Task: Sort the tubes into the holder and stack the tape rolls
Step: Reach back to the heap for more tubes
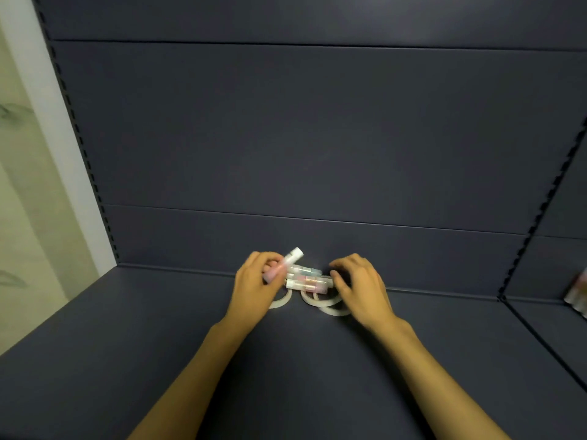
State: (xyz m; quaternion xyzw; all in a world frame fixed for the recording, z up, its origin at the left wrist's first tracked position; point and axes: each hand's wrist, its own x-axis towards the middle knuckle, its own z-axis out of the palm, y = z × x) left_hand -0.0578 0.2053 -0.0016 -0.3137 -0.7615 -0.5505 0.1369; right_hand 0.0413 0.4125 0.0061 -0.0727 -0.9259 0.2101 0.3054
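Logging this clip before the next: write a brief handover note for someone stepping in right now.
Left hand holds a pink tube, lifted and tilted.
Right hand is curled beside the pile; whether it grips anything is unclear.
Other tubes lie flat between the hands on the shelf.
Tape rolls lie loose in front, unstacked.
No holder is visible.
Left: sort all tubes, stack the rolls.

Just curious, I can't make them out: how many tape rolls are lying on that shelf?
3 show: one tape roll under the left hand, two overlapping rolls beside the right hand. The hands may hide more.
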